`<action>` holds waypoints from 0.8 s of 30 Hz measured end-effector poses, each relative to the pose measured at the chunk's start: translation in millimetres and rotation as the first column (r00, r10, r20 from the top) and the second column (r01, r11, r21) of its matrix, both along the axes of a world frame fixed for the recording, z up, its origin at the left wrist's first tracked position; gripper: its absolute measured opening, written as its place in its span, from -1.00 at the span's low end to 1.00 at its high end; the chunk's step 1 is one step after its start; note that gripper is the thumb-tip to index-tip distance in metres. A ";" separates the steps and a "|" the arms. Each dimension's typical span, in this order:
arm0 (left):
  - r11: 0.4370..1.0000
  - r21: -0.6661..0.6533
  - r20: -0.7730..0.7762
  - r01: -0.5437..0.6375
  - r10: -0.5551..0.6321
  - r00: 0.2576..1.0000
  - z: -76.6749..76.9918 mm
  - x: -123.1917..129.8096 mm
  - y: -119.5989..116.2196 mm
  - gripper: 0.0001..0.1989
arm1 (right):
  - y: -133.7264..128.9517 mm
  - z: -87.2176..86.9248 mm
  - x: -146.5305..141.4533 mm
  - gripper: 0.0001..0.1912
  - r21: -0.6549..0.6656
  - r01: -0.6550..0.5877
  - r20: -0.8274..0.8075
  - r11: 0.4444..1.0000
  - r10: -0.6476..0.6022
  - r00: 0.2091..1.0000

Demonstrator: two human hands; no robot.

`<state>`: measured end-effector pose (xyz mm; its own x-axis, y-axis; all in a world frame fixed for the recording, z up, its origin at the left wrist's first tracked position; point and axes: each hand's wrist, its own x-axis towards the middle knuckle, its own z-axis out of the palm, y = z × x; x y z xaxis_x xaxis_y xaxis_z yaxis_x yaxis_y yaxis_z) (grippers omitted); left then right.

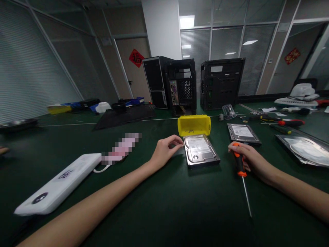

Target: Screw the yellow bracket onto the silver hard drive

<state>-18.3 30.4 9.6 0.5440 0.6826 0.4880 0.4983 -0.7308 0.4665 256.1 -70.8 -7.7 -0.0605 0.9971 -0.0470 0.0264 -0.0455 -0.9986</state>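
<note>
A silver hard drive [199,149] lies flat on the dark green table, label side up. At its upper left edge, the thumb and forefinger of my left hand [167,149] are brought together in a pinch; whatever is between the fingertips is too small to make out. My right hand [250,159] is closed around the orange and black handle of a screwdriver [239,164], to the right of the drive. The screwdriver's shaft points down toward me, away from the drive. Directly behind the drive, a yellow plastic bin [194,126] has a few tiny pieces in it.
A second hard drive [243,133] and a larger shiny-topped device [308,149] lie to the right, near scattered tools [290,122]. Computer cases [222,84] stand at the back. On the left are a white power bank [61,181] and a cabled, blurred-out item [120,149]. Another person's fingers [3,150] show at far left.
</note>
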 end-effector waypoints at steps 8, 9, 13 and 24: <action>0.988 0.154 -0.119 0.009 0.010 0.993 -2.0 -0.6 -3.9 -0.80 | 0.7 0.1 -0.6 -0.74 -0.016 -0.002 -0.001 1.000 0.002 1.000; 0.985 0.171 -0.125 0.011 0.011 0.992 -2.8 -1.0 -3.7 -0.79 | 0.7 -0.3 -0.1 -0.74 -0.016 -0.001 -0.003 1.000 0.001 1.000; 0.980 0.195 -0.160 0.048 -0.017 0.987 -4.3 -2.1 -3.4 -0.77 | 0.0 -1.3 1.0 -0.74 -0.014 -0.003 -0.010 1.000 0.003 1.000; 0.993 0.104 -0.186 0.062 -0.042 0.982 -6.0 -4.8 -1.9 -0.74 | 0.0 1.2 0.0 -0.75 -0.008 0.004 -0.007 1.000 -0.004 1.000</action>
